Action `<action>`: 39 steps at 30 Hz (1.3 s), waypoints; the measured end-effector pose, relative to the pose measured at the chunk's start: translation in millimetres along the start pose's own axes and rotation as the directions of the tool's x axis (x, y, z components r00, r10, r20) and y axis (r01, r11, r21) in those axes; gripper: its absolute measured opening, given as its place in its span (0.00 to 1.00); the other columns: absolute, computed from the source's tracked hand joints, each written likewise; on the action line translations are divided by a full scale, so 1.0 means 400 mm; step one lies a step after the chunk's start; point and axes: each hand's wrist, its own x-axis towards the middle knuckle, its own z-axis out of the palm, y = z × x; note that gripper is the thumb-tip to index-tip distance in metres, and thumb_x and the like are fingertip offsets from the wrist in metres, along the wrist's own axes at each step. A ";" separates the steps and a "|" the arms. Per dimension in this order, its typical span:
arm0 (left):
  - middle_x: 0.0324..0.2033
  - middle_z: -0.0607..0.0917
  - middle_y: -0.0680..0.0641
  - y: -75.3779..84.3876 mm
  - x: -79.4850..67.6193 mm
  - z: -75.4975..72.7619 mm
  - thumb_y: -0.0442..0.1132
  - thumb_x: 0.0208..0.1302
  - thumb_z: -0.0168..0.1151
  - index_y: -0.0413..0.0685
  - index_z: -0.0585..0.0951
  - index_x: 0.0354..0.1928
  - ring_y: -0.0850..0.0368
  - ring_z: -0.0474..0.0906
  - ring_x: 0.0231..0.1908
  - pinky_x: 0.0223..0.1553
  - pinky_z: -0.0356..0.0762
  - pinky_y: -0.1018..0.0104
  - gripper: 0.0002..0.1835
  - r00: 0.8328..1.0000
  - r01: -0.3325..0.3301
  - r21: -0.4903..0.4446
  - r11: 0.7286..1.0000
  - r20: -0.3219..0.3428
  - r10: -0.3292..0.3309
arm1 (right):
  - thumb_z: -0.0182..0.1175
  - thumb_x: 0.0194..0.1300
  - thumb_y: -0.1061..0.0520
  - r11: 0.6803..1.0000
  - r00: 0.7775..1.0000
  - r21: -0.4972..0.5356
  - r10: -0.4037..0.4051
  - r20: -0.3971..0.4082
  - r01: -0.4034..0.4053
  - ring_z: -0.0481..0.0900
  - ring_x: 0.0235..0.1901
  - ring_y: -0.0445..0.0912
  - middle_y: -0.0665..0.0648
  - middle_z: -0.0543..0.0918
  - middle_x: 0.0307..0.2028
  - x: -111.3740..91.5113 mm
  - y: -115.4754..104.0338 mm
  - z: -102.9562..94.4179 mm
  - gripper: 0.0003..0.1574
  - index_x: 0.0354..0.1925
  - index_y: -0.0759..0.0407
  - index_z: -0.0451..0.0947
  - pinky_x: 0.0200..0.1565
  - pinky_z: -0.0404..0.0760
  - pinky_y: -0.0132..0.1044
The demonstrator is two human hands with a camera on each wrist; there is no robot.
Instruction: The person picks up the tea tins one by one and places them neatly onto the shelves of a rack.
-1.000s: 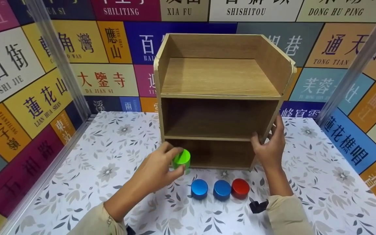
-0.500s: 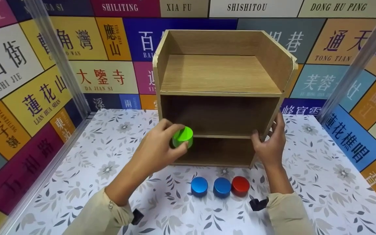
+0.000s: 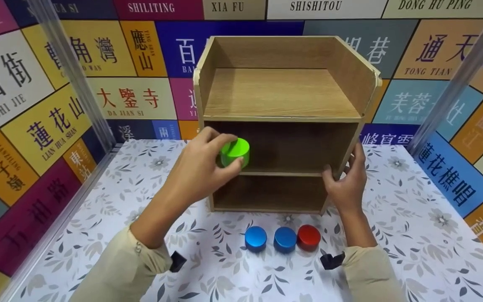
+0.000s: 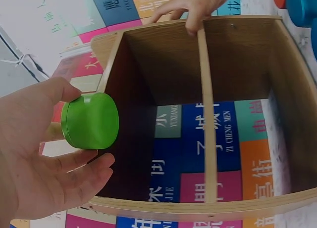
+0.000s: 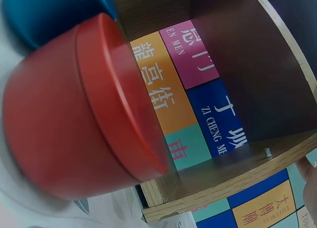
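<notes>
Between thumb and fingers my left hand [image 3: 201, 165] pinches a small green round tin [image 3: 236, 153], held upright at the left front of the shelf's middle compartment. In the left wrist view the green tin [image 4: 90, 121] is just outside the opening. The wooden shelf [image 3: 283, 119] has an open top tray and two compartments below. My right hand [image 3: 347, 180] grips the shelf's right side panel, its thumb on the front edge and its fingers round the outer side. Two blue tins [image 3: 255, 238] and a red tin [image 3: 309, 238] stand on the table before the shelf.
The table [image 3: 120, 197] has a white cloth with a leaf pattern. Walls of coloured sign panels [image 3: 132, 98] enclose the back and sides. A clear corner post [image 3: 80, 79] rises at the left, another [image 3: 451, 79] at the right.
My left hand has raised the green tin from the lower compartment's level to the middle compartment's. The right hand keeps its place on the shelf, and the blue and red tins have not moved.
</notes>
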 end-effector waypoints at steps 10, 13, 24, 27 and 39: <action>0.39 0.73 0.54 0.007 0.045 -0.043 0.56 0.55 0.61 0.59 0.80 0.51 0.59 0.70 0.35 0.30 0.72 0.69 0.22 0.998 0.028 -0.014 0.999 -0.052 -0.029 | 0.64 0.49 0.67 1.000 1.000 -0.013 -0.005 -0.012 0.005 0.73 0.57 0.52 0.54 0.67 0.64 0.000 0.061 0.009 0.54 0.70 0.47 0.52 0.49 0.77 0.54; 0.39 0.73 0.53 0.008 0.060 -0.052 0.56 0.54 0.61 0.59 0.80 0.51 0.59 0.70 0.36 0.31 0.72 0.68 0.22 0.997 0.026 -0.014 1.000 -0.068 -0.027 | 0.64 0.50 0.64 0.999 1.000 -0.032 -0.009 -0.012 0.009 0.74 0.57 0.50 0.50 0.67 0.64 0.002 0.087 0.009 0.54 0.70 0.44 0.51 0.48 0.78 0.52; 0.41 0.73 0.54 0.023 0.105 -0.077 0.61 0.55 0.58 0.64 0.78 0.53 0.61 0.69 0.36 0.32 0.72 0.67 0.24 0.990 0.112 0.069 0.991 -0.088 -0.106 | 0.63 0.50 0.66 1.000 1.000 -0.021 0.011 -0.013 -0.011 0.73 0.58 0.51 0.52 0.67 0.64 0.001 0.059 0.001 0.54 0.70 0.43 0.52 0.50 0.77 0.51; 0.41 0.73 0.54 0.026 0.118 -0.078 0.62 0.55 0.57 0.65 0.78 0.53 0.61 0.70 0.36 0.32 0.71 0.67 0.24 0.989 0.119 0.085 0.989 -0.103 -0.110 | 0.64 0.49 0.66 0.999 1.000 -0.031 0.007 -0.017 -0.008 0.73 0.57 0.50 0.52 0.67 0.64 0.002 0.061 -0.001 0.54 0.70 0.44 0.52 0.50 0.78 0.47; 0.39 0.74 0.55 0.003 0.149 -0.081 0.61 0.54 0.58 0.65 0.79 0.49 0.60 0.70 0.33 0.29 0.68 0.63 0.22 0.982 0.128 0.139 0.982 -0.157 -0.106 | 0.65 0.49 0.63 1.000 1.000 -0.011 -0.021 -0.019 0.021 0.74 0.56 0.50 0.50 0.68 0.63 0.002 0.094 0.015 0.54 0.70 0.43 0.52 0.48 0.79 0.48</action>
